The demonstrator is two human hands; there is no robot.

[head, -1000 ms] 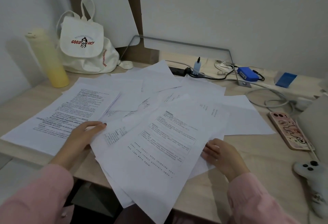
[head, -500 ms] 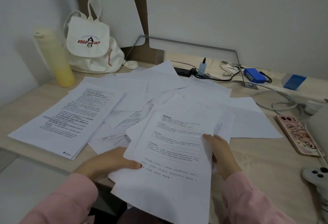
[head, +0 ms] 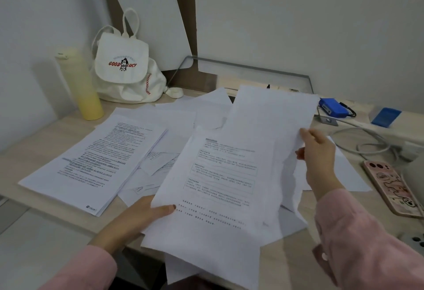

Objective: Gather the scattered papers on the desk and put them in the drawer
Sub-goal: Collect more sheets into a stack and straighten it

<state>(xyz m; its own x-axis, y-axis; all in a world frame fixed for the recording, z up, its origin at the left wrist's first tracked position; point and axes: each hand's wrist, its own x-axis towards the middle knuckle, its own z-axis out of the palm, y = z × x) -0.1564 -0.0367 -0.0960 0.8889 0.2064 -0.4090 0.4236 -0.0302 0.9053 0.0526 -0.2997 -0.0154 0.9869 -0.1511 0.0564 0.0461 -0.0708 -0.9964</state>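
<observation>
Gathering step: left hand (head: pixel 142 217) and right hand (head: pixel 320 154) each pinch the white printed paper sheaf (head: pixel 220 175); next move likely adds the thick text-covered stack (head: pixel 96 163).

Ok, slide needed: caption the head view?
The left hand and right hand hold printed papers above a paper-strewn desk.

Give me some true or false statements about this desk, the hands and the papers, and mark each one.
1. The left hand and the right hand both hold sheets of paper. True.
2. The yellow bottle lies on its side. False: it stands upright beside the white bag.
3. A printed stack lies on the desk, left of the held sheets. True.
4. The pink-cased phone is in the left hand. False: it lies on the desk, at the right.
</observation>
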